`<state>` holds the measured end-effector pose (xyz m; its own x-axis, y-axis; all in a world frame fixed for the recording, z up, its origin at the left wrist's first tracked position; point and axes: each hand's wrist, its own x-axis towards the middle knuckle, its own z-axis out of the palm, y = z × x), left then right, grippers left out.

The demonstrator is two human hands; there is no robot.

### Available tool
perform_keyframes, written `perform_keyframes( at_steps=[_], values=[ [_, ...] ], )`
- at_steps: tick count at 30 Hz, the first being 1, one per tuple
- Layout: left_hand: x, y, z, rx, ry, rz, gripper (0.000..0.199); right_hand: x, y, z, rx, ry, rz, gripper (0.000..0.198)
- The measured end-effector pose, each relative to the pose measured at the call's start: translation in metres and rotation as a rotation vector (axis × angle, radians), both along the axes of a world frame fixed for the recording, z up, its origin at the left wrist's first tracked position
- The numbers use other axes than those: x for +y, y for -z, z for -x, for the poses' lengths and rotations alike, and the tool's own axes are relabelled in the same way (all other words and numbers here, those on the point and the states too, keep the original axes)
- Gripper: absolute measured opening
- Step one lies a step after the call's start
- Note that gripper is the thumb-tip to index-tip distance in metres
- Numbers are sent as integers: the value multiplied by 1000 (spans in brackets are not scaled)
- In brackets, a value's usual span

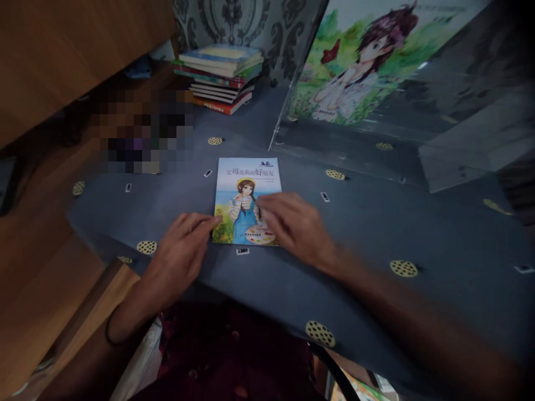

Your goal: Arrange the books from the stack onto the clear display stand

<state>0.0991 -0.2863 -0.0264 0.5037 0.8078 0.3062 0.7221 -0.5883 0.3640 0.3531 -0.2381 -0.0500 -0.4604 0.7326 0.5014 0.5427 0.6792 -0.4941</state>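
A closed paperback book [234,223] lies flat on the cloth-covered table in front of me. Its cover shows a girl in a yellow hat and blue overalls, with Chinese writing above her. My left hand [179,248] reaches its lower left edge, the fingertips touching there and holding nothing. Over the right part of the cover rests my right hand [292,225], its fingers slightly bent and a little blurred, covering part of the picture. Neither hand grips the book.
A stack of several books [221,78] stands at the back near the patterned wall. Clear plastic panels [278,120] rise at the back right, with a large girl picture [368,61] among them. The dark grey tablecloth [355,228] carries yellow prints. Part of the left side is pixelated.
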Motion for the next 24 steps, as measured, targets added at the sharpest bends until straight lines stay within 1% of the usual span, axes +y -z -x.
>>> perform_keyframes(
  at_steps=[2,4,7,10,14,16,19,22,24],
  values=[
    [10,-4,11,-38,38,36,42,-27,-2,19,-168,-50,-74,35],
    [12,-2,15,-37,68,60,41,-50,-3,36,-310,-88,-85,39],
    [8,7,13,-22,65,65,38,-69,-4,53,-432,-33,-51,50],
    [3,13,12,-33,64,65,39,-70,-4,58,-501,25,-36,52],
    [1,18,14,-35,58,46,40,-67,-4,62,-539,36,-42,53],
    [-2,21,15,-6,51,2,41,-67,-4,64,-554,41,-35,51],
    [-9,27,14,65,37,-46,49,-67,-6,65,-556,37,-20,53],
    [-16,31,13,128,23,-71,55,-69,-8,63,-534,35,-12,54],
    [-19,32,13,166,13,-81,56,-70,-7,60,-517,50,-14,51]
  ],
)
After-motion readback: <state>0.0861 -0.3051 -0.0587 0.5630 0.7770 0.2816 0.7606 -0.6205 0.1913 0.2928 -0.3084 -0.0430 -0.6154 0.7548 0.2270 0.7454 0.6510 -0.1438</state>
